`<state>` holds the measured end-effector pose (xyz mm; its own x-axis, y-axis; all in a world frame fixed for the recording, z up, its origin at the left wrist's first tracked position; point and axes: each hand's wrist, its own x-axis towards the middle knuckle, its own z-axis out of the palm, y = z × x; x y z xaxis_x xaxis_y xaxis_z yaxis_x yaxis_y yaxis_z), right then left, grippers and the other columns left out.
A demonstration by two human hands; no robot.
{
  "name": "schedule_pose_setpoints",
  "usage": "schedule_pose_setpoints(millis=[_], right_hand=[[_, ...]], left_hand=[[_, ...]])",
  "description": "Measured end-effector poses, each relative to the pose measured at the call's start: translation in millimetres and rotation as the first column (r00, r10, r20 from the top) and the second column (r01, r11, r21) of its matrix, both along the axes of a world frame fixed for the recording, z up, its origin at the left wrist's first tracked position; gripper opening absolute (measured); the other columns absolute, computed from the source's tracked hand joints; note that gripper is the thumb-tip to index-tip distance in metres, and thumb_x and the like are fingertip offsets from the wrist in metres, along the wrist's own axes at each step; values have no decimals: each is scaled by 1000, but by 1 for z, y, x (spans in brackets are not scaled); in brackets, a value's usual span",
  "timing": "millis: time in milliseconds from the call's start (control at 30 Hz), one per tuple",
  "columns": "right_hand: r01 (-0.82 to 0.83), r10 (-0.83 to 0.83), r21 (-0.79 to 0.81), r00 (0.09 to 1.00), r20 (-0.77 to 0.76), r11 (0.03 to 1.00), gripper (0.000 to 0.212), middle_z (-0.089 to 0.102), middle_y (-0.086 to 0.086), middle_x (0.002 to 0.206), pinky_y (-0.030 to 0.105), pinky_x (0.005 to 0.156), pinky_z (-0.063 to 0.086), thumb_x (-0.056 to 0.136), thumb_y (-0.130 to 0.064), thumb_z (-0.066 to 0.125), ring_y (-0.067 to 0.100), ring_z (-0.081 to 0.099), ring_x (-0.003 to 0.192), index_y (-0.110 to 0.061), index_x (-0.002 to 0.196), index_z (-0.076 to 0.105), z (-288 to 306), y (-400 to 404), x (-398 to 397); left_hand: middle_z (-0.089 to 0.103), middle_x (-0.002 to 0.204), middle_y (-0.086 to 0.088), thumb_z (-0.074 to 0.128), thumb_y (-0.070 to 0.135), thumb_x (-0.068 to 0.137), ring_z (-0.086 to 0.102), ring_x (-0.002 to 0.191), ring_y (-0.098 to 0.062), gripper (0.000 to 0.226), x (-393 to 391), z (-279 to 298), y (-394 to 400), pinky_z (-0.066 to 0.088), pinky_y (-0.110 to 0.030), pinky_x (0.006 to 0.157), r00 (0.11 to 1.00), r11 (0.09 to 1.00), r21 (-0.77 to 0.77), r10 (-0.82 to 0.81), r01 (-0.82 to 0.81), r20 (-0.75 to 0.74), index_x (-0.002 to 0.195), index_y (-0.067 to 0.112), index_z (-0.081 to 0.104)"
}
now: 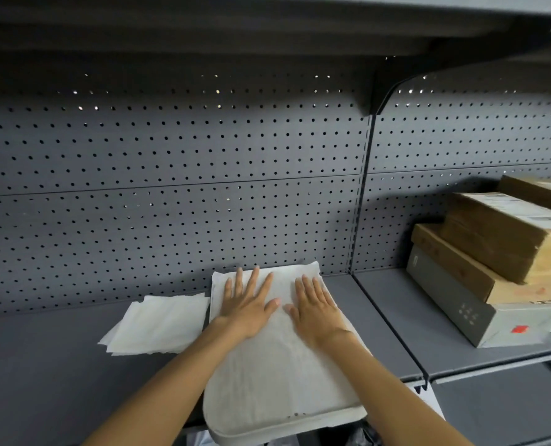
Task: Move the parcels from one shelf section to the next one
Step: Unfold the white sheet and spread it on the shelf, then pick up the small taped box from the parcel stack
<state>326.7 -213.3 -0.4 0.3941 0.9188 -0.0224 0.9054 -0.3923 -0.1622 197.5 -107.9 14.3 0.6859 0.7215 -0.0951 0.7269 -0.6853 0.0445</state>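
Note:
A large white padded parcel (277, 375) lies flat on the left shelf section (42, 365), its near end hanging over the front edge. My left hand (247, 304) and my right hand (316, 307) rest palm-down on its far half, fingers spread, side by side. Left of it lie a few flat white mailers (161, 323) in a loose pile. On the right shelf section (406, 323) stands a stack of parcels: a grey box (454, 304) at the bottom, with a brown cardboard box (461, 262) on it, and on top another brown box (506, 226).
A dark upright divider (362, 194) separates the two sections in front of the grey pegboard back wall (171, 188). Another shelf (235, 27) hangs overhead. A further brown box (538, 191) stands at the far right behind the stack.

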Motion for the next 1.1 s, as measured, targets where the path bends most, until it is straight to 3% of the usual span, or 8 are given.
schedule_pose_setpoints(millis=[133, 233, 300, 400, 600, 833, 967, 1100], right_hand=[[-80, 67, 248, 996, 59, 966, 58, 10, 7, 168, 32, 126, 4, 106, -22, 29, 24, -1, 156, -6, 159, 12, 19, -8, 12], [-60, 32, 343, 996, 87, 938, 47, 42, 4, 153, 36, 120, 23, 103, -17, 35, 28, 22, 152, -13, 150, 39, 42, -19, 33], [-38, -9, 370, 992, 126, 928, 36, 61, 4, 131, 37, 100, 40, 103, -21, 35, 30, 47, 134, -16, 133, 55, 58, -35, 53], [-52, -45, 442, 977, 206, 895, 29, 69, 6, 105, 32, 69, 35, 106, -26, 34, 29, 62, 103, -12, 113, 59, 76, -62, 76], [-88, -30, 496, 974, 224, 864, 32, 69, 12, 104, 35, 62, 40, 108, -28, 30, 35, 66, 95, -10, 120, 53, 123, -128, 138], [-159, -48, 625, 953, 300, 764, 14, 68, 11, 100, 33, 62, 32, 102, -14, 44, 33, 62, 94, -9, 110, 55, 187, -190, 201], [-156, -119, 684, 934, 337, 713, 12, 70, 10, 95, 36, 66, 34, 94, -8, 48, 37, 61, 90, -10, 103, 56, 201, -212, 247], [-50, -139, 675, 965, 223, 736, 23, 66, 12, 111, 43, 75, 47, 103, -25, 39, 39, 58, 103, -11, 115, 54, 192, -230, 285]], left_hand=[[18, 171, -6, 34, 36, 109, 15, 157, -34, 56, 22, 26, -14, 20, -45, 124, 973, 979, 202, -69, 23, 219, 162, 22, 21], [69, 122, -4, 49, 21, 103, 63, 112, -30, 24, 44, 51, -33, 52, -41, 85, 852, 956, 294, -166, 15, 496, 122, 17, 64], [73, 99, -3, 51, 25, 104, 67, 90, -31, 19, 64, 69, -54, 52, -38, 69, 792, 957, 289, -159, -23, 589, 100, 16, 66], [75, 93, -5, 52, 33, 105, 68, 85, -34, 24, 93, 88, -83, 52, -38, 66, 744, 954, 299, -196, -6, 639, 99, 15, 68], [77, 95, -3, 48, 33, 107, 71, 87, -32, 25, 170, 120, -142, 35, -30, 61, 691, 924, 379, -240, -53, 682, 109, 19, 68], [72, 78, -1, 46, 37, 107, 68, 71, -29, 26, 244, 151, -192, 43, -33, 52, 535, 916, 387, -275, -105, 798, 100, 21, 65], [70, 94, 4, 41, 41, 107, 67, 87, -22, 30, 284, 151, -220, 50, -35, 63, 479, 978, 209, -181, -7, 859, 118, 25, 65], [43, 159, -2, 37, 45, 108, 38, 147, -22, 52, 318, 135, -239, 33, -43, 119, 491, 966, -156, 36, 207, 871, 155, 25, 38]])
